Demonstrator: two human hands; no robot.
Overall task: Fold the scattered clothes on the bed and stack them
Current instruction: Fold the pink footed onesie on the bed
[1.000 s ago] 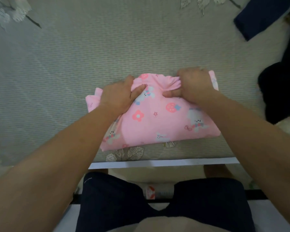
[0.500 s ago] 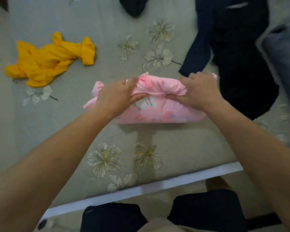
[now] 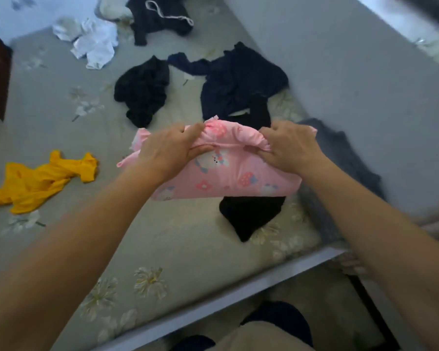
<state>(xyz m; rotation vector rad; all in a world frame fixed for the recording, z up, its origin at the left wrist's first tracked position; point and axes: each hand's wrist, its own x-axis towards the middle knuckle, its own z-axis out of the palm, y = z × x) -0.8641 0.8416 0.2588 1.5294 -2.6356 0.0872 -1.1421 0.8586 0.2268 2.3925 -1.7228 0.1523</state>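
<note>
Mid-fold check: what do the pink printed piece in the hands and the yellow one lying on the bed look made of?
Pink garment: likely thin, soft cotton-type jersey, matte, printed; it puckers finely where the left hand and right hand grip it. Yellow garment: thin, limp, matte cloth, crumpled in soft folds; weave unclear.

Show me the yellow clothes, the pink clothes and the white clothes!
yellow clothes (image 3: 41,182): head view, on the middle of the crumpled heap.
pink clothes (image 3: 228,177): head view, on the printed front panel.
white clothes (image 3: 96,45): head view, on the middle of the pile.
</note>
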